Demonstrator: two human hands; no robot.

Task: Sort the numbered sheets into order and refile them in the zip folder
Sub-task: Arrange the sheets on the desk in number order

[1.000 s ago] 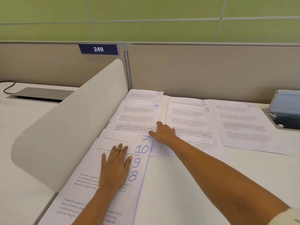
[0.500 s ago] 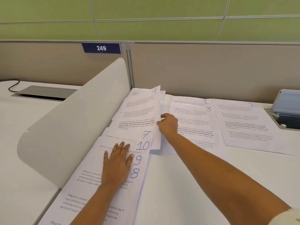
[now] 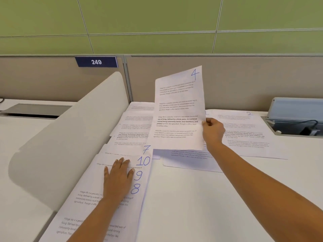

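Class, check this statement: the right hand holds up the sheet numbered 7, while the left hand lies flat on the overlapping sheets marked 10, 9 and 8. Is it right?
Not quite. The head view shows the right hand holding up sheet 4, not 7; sheet 7 lies on the desk. The left hand is flat on sheets 10, 9 and 8, as stated.

White desk (image 3: 201,206); beige partition (image 3: 236,81); green wall (image 3: 157,20).
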